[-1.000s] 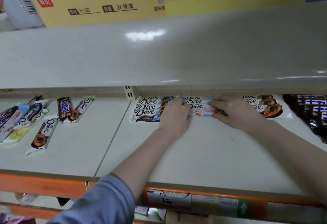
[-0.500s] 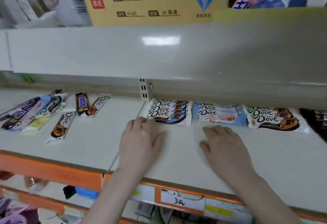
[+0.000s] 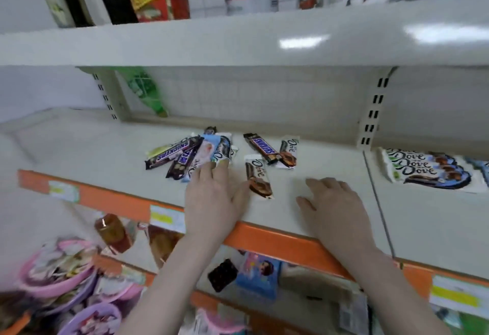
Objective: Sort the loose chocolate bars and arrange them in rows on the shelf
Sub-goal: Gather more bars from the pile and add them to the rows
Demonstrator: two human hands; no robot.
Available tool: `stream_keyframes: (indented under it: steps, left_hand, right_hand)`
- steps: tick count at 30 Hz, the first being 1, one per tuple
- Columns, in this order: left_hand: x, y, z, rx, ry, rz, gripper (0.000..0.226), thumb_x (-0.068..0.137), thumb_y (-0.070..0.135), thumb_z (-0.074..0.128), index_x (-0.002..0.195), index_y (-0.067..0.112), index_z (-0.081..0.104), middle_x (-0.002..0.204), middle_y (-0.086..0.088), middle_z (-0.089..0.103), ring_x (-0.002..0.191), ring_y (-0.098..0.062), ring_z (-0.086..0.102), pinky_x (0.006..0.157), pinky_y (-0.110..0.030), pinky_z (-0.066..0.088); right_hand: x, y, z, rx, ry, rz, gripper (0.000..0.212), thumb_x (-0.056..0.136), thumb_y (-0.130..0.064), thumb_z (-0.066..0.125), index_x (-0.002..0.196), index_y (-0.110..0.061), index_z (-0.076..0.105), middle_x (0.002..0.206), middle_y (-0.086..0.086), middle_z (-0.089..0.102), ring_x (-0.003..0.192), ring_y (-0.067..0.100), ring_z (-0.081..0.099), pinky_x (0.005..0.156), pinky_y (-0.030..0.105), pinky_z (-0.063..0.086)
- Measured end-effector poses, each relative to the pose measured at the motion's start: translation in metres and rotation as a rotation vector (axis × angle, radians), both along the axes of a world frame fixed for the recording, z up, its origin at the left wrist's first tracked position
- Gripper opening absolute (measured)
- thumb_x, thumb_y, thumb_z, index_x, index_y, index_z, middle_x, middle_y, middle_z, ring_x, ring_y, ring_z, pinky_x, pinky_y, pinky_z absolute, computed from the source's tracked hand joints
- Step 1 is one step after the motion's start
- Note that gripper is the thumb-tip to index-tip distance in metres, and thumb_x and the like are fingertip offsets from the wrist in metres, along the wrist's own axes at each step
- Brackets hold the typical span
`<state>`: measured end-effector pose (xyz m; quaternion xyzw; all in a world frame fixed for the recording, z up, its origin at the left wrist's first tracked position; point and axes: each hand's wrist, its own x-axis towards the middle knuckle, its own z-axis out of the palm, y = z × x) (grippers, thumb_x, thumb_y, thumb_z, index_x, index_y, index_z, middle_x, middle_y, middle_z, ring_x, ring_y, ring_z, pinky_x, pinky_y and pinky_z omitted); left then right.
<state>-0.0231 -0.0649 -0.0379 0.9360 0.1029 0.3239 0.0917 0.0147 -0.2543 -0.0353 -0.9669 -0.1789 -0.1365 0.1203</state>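
Since the earlier frame the view has swung left: the sorted Dove stack (image 3: 426, 169) now sits at the right edge, and the loose pile of Snickers and Dove bars (image 3: 189, 156) lies at centre of the shelf (image 3: 79, 149). The left hand (image 3: 214, 202) lies flat, fingers straight, fingertips touching the pile. The right hand (image 3: 336, 207) rests spread on the shelf, holding nothing, beside a single Dove bar (image 3: 259, 178).

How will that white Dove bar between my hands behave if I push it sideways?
The Dove bar lies flat, so it should slide rather than roll or tip. Its glossy wrapper probably slips easily on the smooth shelf. Being long and thin, it may pivot.
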Motion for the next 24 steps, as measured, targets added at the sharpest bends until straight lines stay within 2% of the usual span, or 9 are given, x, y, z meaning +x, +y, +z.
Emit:
stream_keyframes:
  steps: [4,6,8,11,15,17,20,24]
  left_hand:
    - [0.003,0.068,0.001,-0.004,-0.019,0.078,0.06,0.081,0.042,0.065,0.116,-0.006,0.058,0.105,-0.03,0.061,0.102,-0.045,0.055,0.087,-0.05,0.046]
    - [0.014,0.093,0.003,-0.001,0.099,0.146,0.072,0.082,0.055,0.057,0.129,0.001,0.049,0.123,-0.031,0.053,0.119,-0.045,0.045,0.1,-0.051,0.036]
    - [0.031,0.114,0.003,0.001,0.245,0.198,0.086,0.079,0.07,0.043,0.141,0.011,0.034,0.141,-0.028,0.037,0.134,-0.043,0.027,0.11,-0.05,0.022]
    - [0.054,0.135,0.002,-0.018,0.446,0.216,0.11,0.065,0.089,0.026,0.148,0.018,0.012,0.152,-0.025,0.017,0.14,-0.043,0.011,0.112,-0.053,0.011]
    - [0.075,0.141,-0.001,-0.069,0.653,0.156,0.124,0.053,0.095,0.024,0.149,0.021,0.0,0.153,-0.025,0.012,0.14,-0.042,0.012,0.112,-0.054,0.012]
    - [0.079,0.138,-0.003,-0.058,0.65,0.15,0.122,0.056,0.093,0.03,0.149,0.019,0.004,0.149,-0.024,0.022,0.136,-0.041,0.022,0.108,-0.052,0.02]
    - [0.079,0.133,0.001,0.005,0.534,0.198,0.113,0.059,0.086,0.045,0.14,0.009,0.027,0.135,-0.021,0.043,0.123,-0.039,0.041,0.098,-0.047,0.034]
    - [0.077,0.124,0.006,-0.117,0.516,0.195,0.086,0.065,0.071,0.06,0.118,0.004,0.048,0.121,-0.018,0.051,0.113,-0.036,0.048,0.088,-0.04,0.04]
  right_hand:
    - [0.001,0.051,0.005,0.034,0.06,0.002,0.038,0.091,-0.039,0.04,0.119,-0.016,0.051,0.116,0.007,0.057,0.106,0.025,0.049,0.088,0.035,0.04]
    - [0.005,0.07,0.007,0.051,0.061,0.0,0.038,0.091,-0.039,0.041,0.119,-0.016,0.052,0.115,0.008,0.058,0.106,0.026,0.05,0.087,0.035,0.041]
    - [0.009,0.085,0.008,0.04,0.066,-0.01,0.036,0.091,-0.038,0.042,0.114,-0.014,0.053,0.112,0.009,0.059,0.105,0.027,0.051,0.084,0.035,0.042]
    - [0.015,0.103,0.008,0.017,0.141,-0.039,0.036,0.09,-0.037,0.041,0.112,-0.011,0.053,0.114,0.011,0.056,0.106,0.03,0.049,0.083,0.037,0.042]
    - [0.019,0.117,0.004,0.017,0.212,-0.064,0.033,0.09,-0.03,0.042,0.115,-0.009,0.05,0.12,0.016,0.05,0.11,0.031,0.045,0.088,0.037,0.042]
    - [0.021,0.117,0.003,0.019,0.203,-0.069,0.03,0.09,-0.022,0.043,0.115,-0.009,0.049,0.12,0.016,0.05,0.111,0.03,0.044,0.087,0.036,0.042]
    - [0.024,0.114,0.001,0.065,0.195,-0.073,0.03,0.087,-0.016,0.046,0.117,-0.011,0.05,0.116,0.014,0.052,0.109,0.03,0.044,0.086,0.035,0.041]
    - [0.026,0.108,0.0,0.133,0.192,-0.075,0.037,0.079,-0.008,0.048,0.117,-0.011,0.05,0.109,0.015,0.058,0.103,0.031,0.047,0.079,0.032,0.038]
